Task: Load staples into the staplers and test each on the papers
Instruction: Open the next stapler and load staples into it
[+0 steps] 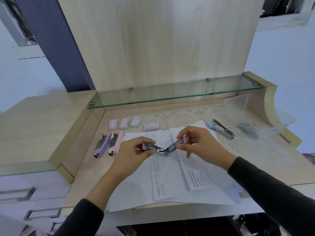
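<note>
Held stapler (163, 150) is up in the air just above the papers (170, 178), centre of the table (81, 167). It's hinged wide open into a shallow V w/ the metal hinge at the bottom, one lilac-tipped half pointing left, the other right. Left hand (136, 150) grips the left half, fingers curled round it. Right hand (199, 142) pinches the right half betw. thumb & fingertips, other fingers loosely bent. Can't tell if there are staples in the rail.

Papers are a loose, overlapping stack of white sheets, some printed, w/ rows of small dark marks down the middle sheets; the near edge hangs a bit over the table front.

Left of the papers, 2 more staplers lie side by side, both w/ tops swung open: purple stapler (100, 145) furthest left, pink stapler (113, 143) next to it, almost touching the stack. Beyond them, far-left of the papers, 4 staple boxes (124, 123) in a rough row, the rightmost lying flat on the lace mat (184, 116).

Far right of the papers, a blue stapler (221, 128) lies on the mat, opened, metal rail showing. Further right sits a clear plastic tub (238, 101) w/ smth dark grey by it, too blurry to name.

Glass shelf (170, 96) runs along the far side, wood panel behind. Drawers (17, 193) at near left. Dark sleeves on both arms.
</note>
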The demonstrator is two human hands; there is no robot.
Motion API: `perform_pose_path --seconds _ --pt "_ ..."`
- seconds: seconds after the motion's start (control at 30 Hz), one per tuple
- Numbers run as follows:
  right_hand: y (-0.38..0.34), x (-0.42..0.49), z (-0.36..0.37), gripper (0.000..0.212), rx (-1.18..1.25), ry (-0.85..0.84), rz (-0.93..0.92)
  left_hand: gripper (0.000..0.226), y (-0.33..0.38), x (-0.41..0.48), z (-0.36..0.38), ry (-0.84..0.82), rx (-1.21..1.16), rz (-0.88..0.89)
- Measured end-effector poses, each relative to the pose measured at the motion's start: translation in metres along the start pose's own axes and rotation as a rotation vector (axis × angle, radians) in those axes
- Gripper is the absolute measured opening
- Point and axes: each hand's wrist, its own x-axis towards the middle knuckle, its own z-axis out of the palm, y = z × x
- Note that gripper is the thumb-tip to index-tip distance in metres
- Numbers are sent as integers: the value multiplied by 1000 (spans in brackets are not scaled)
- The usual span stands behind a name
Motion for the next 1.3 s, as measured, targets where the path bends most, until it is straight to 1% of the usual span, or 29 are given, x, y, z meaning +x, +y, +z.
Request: perform_pose_path --seconds 0.07,0.23,0.3,0.37,0.47,0.53,0.57,0.6,0.63,0.7,0.73,0.8,0.87,0.9,0.93,1.07,1.17,1.23,1.3 --pt "-8 1 5 26 117 -62 -20 25 6 1 4 -12 -40 -36" --pt "-22 4 11 26 6 -92 -94 23 12 -1 10 -107 -135 -89" --pt "-27 5 7 30 -4 -106 -89 24 14 -3 10 -114 -184 -103" --pt "-28 6 1 38 34 -179 -14 25 18 -4 8 -110 -243 -109" --pt "-29 4 -4 31 14 -386 123 30 26 -5 7 -109 -300 -87" --pt "-27 1 -6 41 29 -445 185 34 30 -5 8 -115 -271 -77" --pt "-26 1 -6 40 54 -435 204 36 32 -5 8 -111 -239 -80" --pt "-25 0 -6 33 70 -416 207 37 32 -3 9 -103 -208 -90" --pt "-24 0 -6 24 78 -391 206 35 33 -2 9 -93 -199 -105" --pt "-22 0 -5 9 49 -299 202 23 37 2 7 -89 -245 -133" --pt "-19 1 -3 9 22 -244 191 18 38 4 6 -97 -247 -131" --pt "-15 1 -2 17 -28 -160 154 16 40 7 4 -133 -139 -86" --pt "-14 0 0 24 -120 -119 86 28 40 7 5 -160 -36 -47" --pt "-14 -1 1 25 -169 -102 52 32 40 7 7 -153 -15 -27" --pt "-14 -2 2 25 -207 -82 18 30 40 6 9 -134 7 7" --pt "-12 -5 6 23 -324 8 -128 18 37 3 16 -20 119 162" --pt "-12 -8 6 25 -380 13 -160 20 33 1 18 13 110 198" --pt "-12 -9 6 28 -371 -13 -129 24 31 1 19 -6 105 214" --pt "-10 -8 4 29 -305 -59 -70 30 30 0 19 -33 121 228"
